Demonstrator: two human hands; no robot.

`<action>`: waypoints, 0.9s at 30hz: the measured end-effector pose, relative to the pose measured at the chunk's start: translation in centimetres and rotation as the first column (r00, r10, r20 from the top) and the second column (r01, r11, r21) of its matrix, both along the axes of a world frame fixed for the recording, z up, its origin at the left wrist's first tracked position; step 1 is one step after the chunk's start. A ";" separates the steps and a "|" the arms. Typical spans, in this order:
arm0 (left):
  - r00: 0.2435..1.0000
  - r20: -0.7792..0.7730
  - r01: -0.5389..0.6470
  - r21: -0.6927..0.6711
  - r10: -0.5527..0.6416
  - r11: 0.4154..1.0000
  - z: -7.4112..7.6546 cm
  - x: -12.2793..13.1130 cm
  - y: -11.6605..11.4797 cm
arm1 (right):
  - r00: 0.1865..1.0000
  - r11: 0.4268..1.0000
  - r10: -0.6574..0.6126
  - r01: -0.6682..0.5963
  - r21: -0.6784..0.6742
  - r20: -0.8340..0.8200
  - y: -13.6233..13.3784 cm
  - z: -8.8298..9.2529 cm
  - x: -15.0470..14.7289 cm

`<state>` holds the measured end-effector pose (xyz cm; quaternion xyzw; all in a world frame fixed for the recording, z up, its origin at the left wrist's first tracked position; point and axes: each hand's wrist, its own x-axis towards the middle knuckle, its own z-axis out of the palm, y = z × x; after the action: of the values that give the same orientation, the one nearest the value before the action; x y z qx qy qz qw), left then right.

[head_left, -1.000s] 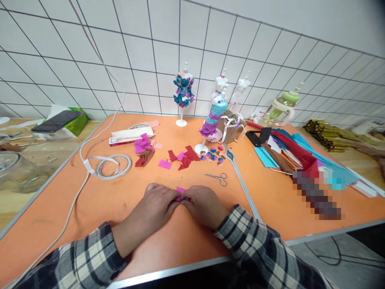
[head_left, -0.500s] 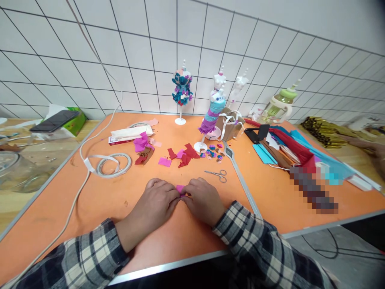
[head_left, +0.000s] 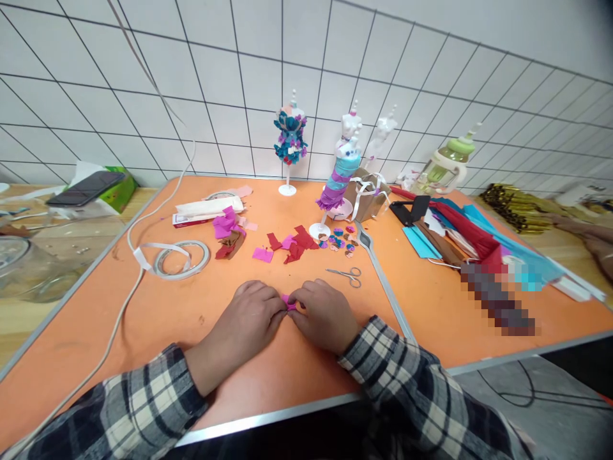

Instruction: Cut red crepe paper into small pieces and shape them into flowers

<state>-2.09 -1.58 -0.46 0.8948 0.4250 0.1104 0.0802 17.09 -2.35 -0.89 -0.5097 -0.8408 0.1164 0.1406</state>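
Between my two hands is a small piece of magenta crepe paper [head_left: 289, 303], pinched by the fingertips of both. My left hand [head_left: 253, 313] closes on its left edge, and my right hand [head_left: 323, 314] grips it from the right; the fingers hide much of the piece. Small scissors [head_left: 348, 276] lie just beyond my right hand. Past my fingers rest a flat magenta paper square [head_left: 263, 255] and red paper scraps [head_left: 301, 243]. Several small coloured flower-shaped pieces [head_left: 341, 239] are scattered near the base of a mini dress form [head_left: 341, 176] wrapped in blue and purple.
A roll of white tape [head_left: 205, 259] and a white cable [head_left: 125, 300] lie on the left. Another decorated dress form [head_left: 290, 137] stands by the tiled wall. Folded papers [head_left: 472, 230] and a green-lidded bottle [head_left: 445, 169] are on the right, where a co-worker's hand [head_left: 587, 233] shows.
The magenta paper between my fingertips looks more folded and less of it sticks up. My hands stay in nearly the same place, and the view has shifted slightly.
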 end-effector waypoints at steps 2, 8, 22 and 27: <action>1.000 -0.012 0.006 0.013 -0.005 1.000 0.0 0.0 0.0 | 1.000 1.000 -0.011 0.012 0.012 -0.008 0.0 0.0 0.0; 1.000 -0.028 0.002 0.032 -0.001 0.999 -0.1 0.0 0.0 | 0.999 0.999 -0.045 0.045 0.013 0.003 0.1 0.0 -0.1; 0.999 -0.039 0.012 0.049 -0.011 0.999 0.0 0.0 0.0 | 0.991 0.998 0.057 -0.059 0.010 0.118 -0.1 0.2 0.1; 1.000 -0.018 -0.014 0.047 0.015 0.999 0.1 0.1 -0.1 | 0.987 0.995 0.095 -0.095 -0.012 0.130 -0.1 0.1 0.2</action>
<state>-2.01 -1.64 -0.39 0.8944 0.4294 0.1128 0.0546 17.27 -2.41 -0.83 -0.4760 -0.8711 0.0918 0.0784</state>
